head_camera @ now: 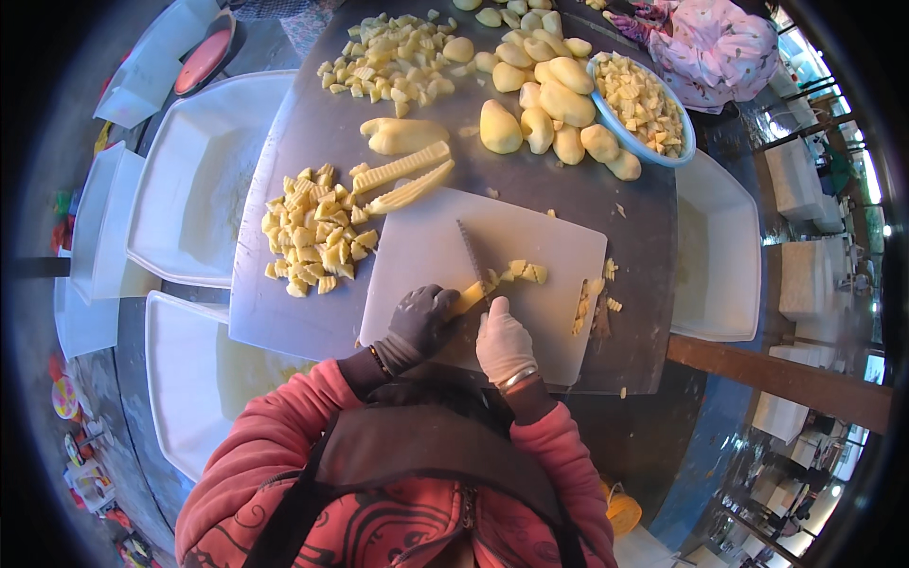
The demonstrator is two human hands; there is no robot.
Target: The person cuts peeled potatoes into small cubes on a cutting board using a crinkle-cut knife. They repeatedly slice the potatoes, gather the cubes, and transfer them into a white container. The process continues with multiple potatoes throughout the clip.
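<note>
My left hand (424, 321), in a dark grey glove, grips a pale yellow potato strip (470, 296) on the white plastic cutting board (426, 234). In a light glove, my right hand (505, 341) is closed around the handle of a crinkle-cut knife (471, 248); the handle itself is hidden. Its wavy blade lies across the strip's right end. Several cut pieces (525, 271) sit just right of the blade. Two long ridged slices (401, 167) rest at the board's upper left edge, below a peeled potato (405, 135). A pile of ridged chunks (316, 231) lies left of the board.
Whole peeled potatoes (561, 99) and another heap of chunks (394, 60) cover the far metal table (639, 234). A blue-rimmed basin (682, 153) holds more chunks. Beside it is a person in a pink patterned garment (714, 53). White tubs (202, 177) flank the table.
</note>
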